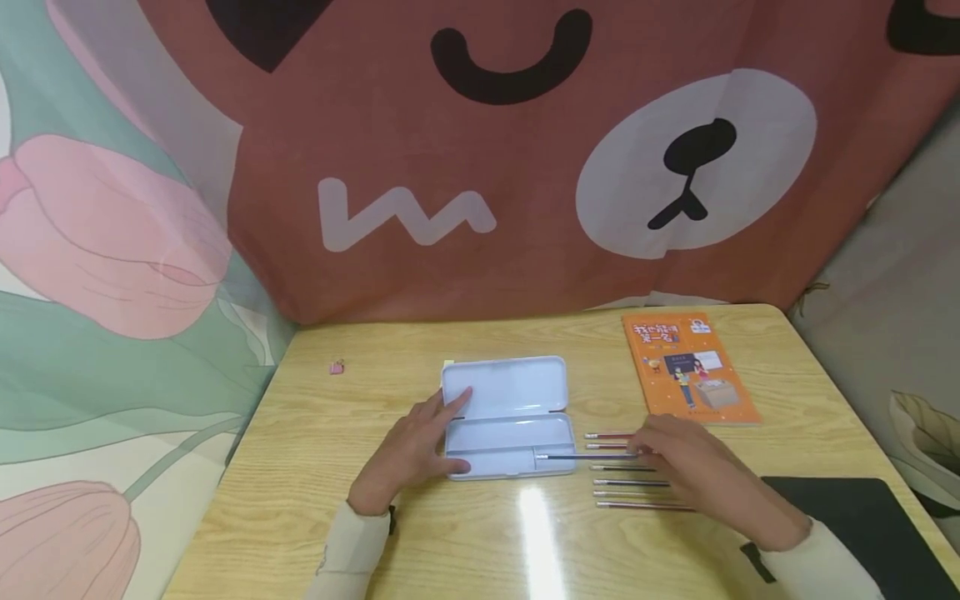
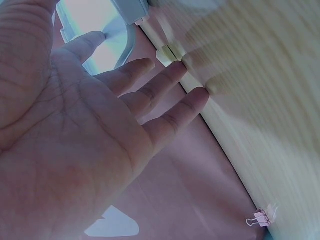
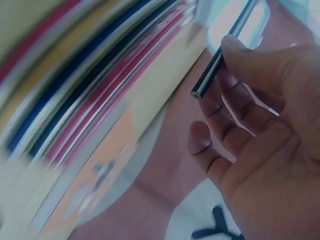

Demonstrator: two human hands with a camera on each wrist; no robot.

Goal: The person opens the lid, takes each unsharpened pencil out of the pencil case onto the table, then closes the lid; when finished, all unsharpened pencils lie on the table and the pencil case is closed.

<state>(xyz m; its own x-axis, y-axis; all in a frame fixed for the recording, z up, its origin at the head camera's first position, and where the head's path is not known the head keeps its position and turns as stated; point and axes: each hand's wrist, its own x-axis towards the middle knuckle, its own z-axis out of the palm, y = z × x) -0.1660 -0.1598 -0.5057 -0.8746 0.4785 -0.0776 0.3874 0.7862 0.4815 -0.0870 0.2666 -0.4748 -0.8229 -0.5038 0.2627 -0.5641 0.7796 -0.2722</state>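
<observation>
Pencil (image 1: 585, 456) was pinched in the fingers (image 3: 235, 55) of the right hand (image 1: 701, 475), a dark shaft with pale stripes, lying level and pointing left so that its far tip reached over the right end of the near tray of the pencil case (image 1: 504, 417). In the right wrist view the thumb and forefinger closed round the shaft near its butt, while the other fingers curled loosely below.

On the other side the left hand (image 1: 420, 450) lay on the left end of the case with its fingers (image 2: 150, 90) straight and spread, the forefinger touching the raised lid and the thumb along the near edge; it gripped nothing.

The case itself was a pale blue tin, lying open in the middle of the tabletop (image 1: 360, 517), lid to the far side and tray to the near side. Just right of it a row of loose pencils (image 1: 630, 492), dark and red ones, lay parallel on the wood, partly under the right hand.

Farther right and to the far side an orange booklet (image 1: 686, 367) lay flat. A black mat (image 1: 862, 525) sat at the near right corner. A small pink binder clip (image 1: 337, 367) rested well apart at the far left. Behind the tabletop hung a brown cloth (image 1: 480, 167) printed with a bear's face.
</observation>
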